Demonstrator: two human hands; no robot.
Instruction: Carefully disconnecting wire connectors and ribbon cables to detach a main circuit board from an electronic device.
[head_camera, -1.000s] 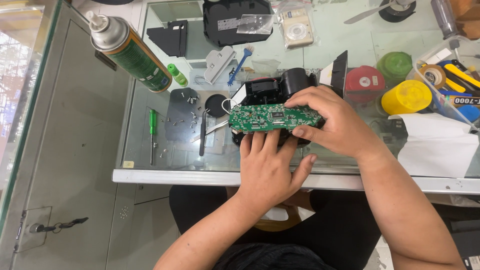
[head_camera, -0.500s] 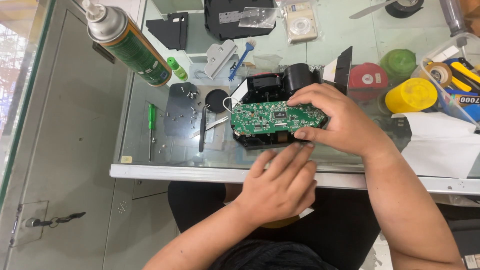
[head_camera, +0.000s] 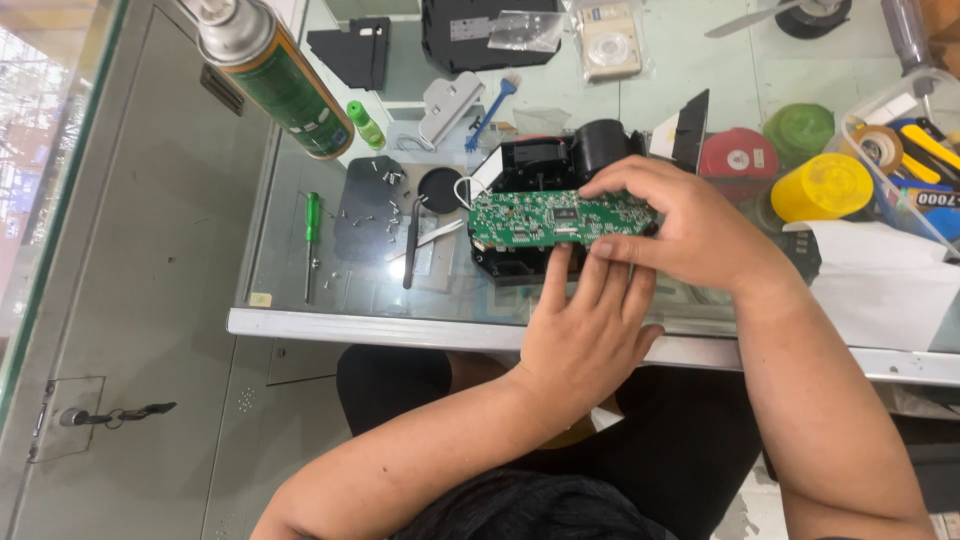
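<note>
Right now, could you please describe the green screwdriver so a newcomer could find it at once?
Start at the glass table and its left edge, below the big spray can. The green screwdriver lies there, left of the black pad strewn with screws. It is the only thin tool with a bright green handle.

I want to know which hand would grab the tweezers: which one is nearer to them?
Left. The left hand lies below the circuit board, closer to the tweezers; the right hand grips the board's far right end.

Head camera looks steeply down, close over the glass table (head_camera: 300, 300).
</note>
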